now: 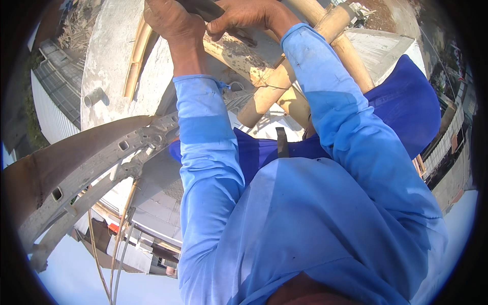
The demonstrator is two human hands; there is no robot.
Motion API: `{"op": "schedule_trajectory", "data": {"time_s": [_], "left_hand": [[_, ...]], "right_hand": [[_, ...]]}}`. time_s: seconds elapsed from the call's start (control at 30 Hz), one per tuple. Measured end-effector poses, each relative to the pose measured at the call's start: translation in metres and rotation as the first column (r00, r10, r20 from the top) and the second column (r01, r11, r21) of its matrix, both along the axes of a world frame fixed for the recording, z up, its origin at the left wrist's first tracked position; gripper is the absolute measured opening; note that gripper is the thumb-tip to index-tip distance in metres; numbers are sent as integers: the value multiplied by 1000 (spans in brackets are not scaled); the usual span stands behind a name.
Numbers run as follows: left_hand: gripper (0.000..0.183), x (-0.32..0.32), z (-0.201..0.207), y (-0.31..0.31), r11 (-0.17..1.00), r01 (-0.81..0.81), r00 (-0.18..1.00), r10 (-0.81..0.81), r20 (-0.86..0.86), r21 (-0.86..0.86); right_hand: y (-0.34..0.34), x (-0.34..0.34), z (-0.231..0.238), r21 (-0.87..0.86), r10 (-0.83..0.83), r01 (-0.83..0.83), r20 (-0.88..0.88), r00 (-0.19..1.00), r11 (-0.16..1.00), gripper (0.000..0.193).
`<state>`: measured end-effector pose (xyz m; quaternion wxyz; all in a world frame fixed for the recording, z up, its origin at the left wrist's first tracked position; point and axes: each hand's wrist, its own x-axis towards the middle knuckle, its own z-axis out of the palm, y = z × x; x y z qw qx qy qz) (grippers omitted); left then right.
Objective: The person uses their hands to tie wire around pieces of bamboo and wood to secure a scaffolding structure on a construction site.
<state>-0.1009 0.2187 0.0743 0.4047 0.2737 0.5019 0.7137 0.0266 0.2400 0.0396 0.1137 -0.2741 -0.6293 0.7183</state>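
Both hands are at the top edge of the view, close together over bamboo poles. My left hand [173, 19] is cut off by the frame, so its fingers are hidden; it lies against one end of a dark, flat bar [202, 7]. My right hand [246, 15] is closed over the same bar, with its thumb bent down on the near side. The bar's exact kind does not show. Below the hands, a thick bamboo pole [269, 94] crosses another bamboo pole [229, 56], with thin tie wire where they meet.
On the left, a grey perforated metal frame [122, 147] runs beside a brown curved sheet [81, 147]. Another bamboo pole [353, 58] passes at upper right. A concrete surface [114, 51] has a short pipe stub [94, 97]. Roofs [51, 101] lie far below.
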Motion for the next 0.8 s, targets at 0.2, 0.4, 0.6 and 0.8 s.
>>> {"op": "schedule_trajectory", "data": {"time_s": [0.2, 0.4, 0.6, 0.8], "left_hand": [[40, -20, -3, -3, 895, -35, 557, -353, -752, -446], [45, 21, -92, -45, 248, 219, -87, -958, -272, -944], [57, 94, -86, -120, 114, 363, -80, -985, -152, -925], [56, 133, -95, -131, 234, 121, -324, -909, -261, -965]], "right_hand": [[23, 60, -71, -146, -595, 592, 30, 803, 792, 16], [34, 172, -51, 295, -674, 607, 280, 683, 738, 17], [2, 254, -37, 473, -569, 351, 475, 671, 808, 17], [-24, 337, -70, 525, -520, 221, 534, 667, 822, 18]]}}
